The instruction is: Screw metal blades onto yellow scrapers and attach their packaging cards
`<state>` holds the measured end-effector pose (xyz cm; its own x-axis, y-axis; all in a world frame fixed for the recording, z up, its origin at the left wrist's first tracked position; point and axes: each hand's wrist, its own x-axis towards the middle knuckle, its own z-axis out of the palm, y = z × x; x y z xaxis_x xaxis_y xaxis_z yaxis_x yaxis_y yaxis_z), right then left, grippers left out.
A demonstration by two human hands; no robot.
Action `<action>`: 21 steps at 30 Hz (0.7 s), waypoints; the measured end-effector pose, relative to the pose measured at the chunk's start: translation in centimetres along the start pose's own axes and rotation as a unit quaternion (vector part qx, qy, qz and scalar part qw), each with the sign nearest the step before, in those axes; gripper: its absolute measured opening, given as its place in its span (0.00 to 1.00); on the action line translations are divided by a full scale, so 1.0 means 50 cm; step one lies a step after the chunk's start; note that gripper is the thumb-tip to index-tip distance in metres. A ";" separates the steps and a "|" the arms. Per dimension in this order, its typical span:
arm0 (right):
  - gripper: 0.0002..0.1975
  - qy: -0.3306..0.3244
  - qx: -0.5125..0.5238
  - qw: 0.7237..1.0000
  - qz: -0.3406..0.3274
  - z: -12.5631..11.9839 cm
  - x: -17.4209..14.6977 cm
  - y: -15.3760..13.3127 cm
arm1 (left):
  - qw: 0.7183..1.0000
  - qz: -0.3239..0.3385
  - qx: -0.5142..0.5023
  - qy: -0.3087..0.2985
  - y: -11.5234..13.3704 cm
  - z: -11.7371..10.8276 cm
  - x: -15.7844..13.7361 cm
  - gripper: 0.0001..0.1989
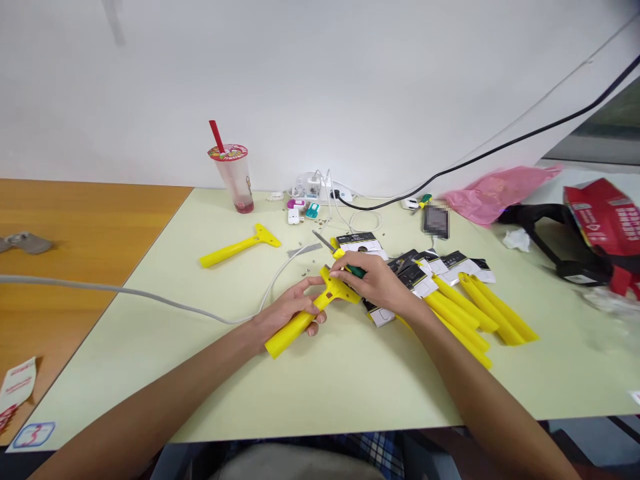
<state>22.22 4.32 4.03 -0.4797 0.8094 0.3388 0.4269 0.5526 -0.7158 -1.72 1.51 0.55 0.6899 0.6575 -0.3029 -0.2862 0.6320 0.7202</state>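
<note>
My left hand [285, 311] is wrapped round the shaft of a yellow plastic scraper [290, 335], its wide head slanting up toward my other hand. In my right hand [373, 280] is a screwdriver [339, 253] with a yellow and green handle; its metal shaft points up and left, away from the scraper. The fingertips of this hand are close to the scraper's head, and whether they touch it I cannot tell. A second yellow scraper [233, 251] lies farther left on the table. Behind my hands lie a flat grey metal strip [306, 250] and several tiny screws [307, 271].
Several yellow scrapers [460, 310] with black-and-white cards [417, 277] are heaped on the right. A drink cup [235, 177] and a power strip [315, 190] stand by the wall. A white cable [225, 321] crosses the table. Pink plastic [493, 193] lies far right.
</note>
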 end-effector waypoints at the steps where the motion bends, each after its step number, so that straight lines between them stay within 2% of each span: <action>1: 0.09 -0.017 -0.014 1.000 -0.013 0.001 -0.001 -0.001 | 1.000 0.000 0.000 0.002 -0.001 0.000 0.000 0.32; 4: 0.10 -0.047 -0.067 0.995 -0.049 0.006 -0.005 0.001 | 1.000 0.003 -0.001 0.009 -0.002 -0.001 0.000 0.30; 9: 0.11 -0.038 -0.110 0.992 -0.057 0.014 -0.011 0.014 | 1.000 -0.005 0.011 0.003 -0.002 0.000 -0.002 0.29; 14: 0.11 -0.022 -0.091 0.993 -0.066 0.019 -0.010 0.027 | 1.000 -0.009 0.016 -0.002 -0.002 -0.001 -0.004 0.30; 21: 0.16 0.020 -0.045 0.998 -0.027 0.037 -0.006 0.031 | 1.000 -0.001 -0.008 -0.018 -0.004 -0.002 -0.007 0.28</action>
<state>21.62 4.56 1.68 -0.4733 0.7843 0.4011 0.4696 0.6099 -0.6383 -1.96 1.20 0.43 0.7139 0.6412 -0.2813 -0.2948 0.6397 0.7099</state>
